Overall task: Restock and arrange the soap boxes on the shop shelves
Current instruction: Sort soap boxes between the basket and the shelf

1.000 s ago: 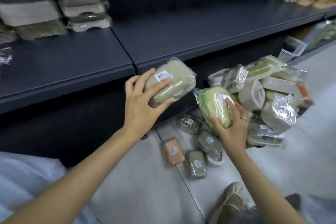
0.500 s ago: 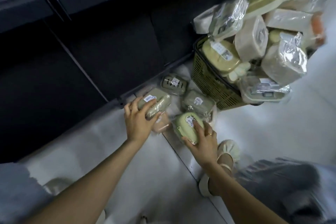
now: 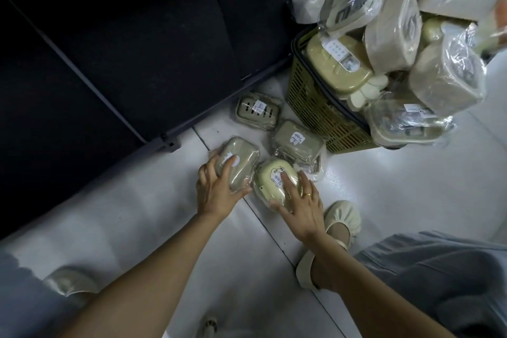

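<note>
**Clear wrap, two soap boxes held at floor level**

Clear film covers every box in view. The left hand (image 3: 216,192) lies over a grey-green soap box (image 3: 238,162), fingers spread across its top and thumb on the near edge; the hold looks like a loose clasp, and the box appears to rest on the white floor (image 3: 384,200). The right hand (image 3: 300,202) covers a paler green soap box (image 3: 274,178) in the same way, fingers draped over the lid.

The two held boxes sit just beside each other, almost touching. The left box's long axis runs toward 1 o'clock; the right box's runs toward about 11 o'clock, so the far ends lean together.

At 12 to 1 o'clock from the hands lie two more boxes: a slotted one (image 3: 256,111) near the shelf base (image 3: 164,143) and another (image 3: 297,141) just beside the right-hand box. The basket (image 3: 315,107), heaped with wrapped stock, stands at 2 o'clock.

Judgement: the shelf boards are out of frame, above toward 11 to 12 o'clock. Each hand is equally near its own box; the coming lift goes up and away, and the left box lies nearer the shelf side.
</note>
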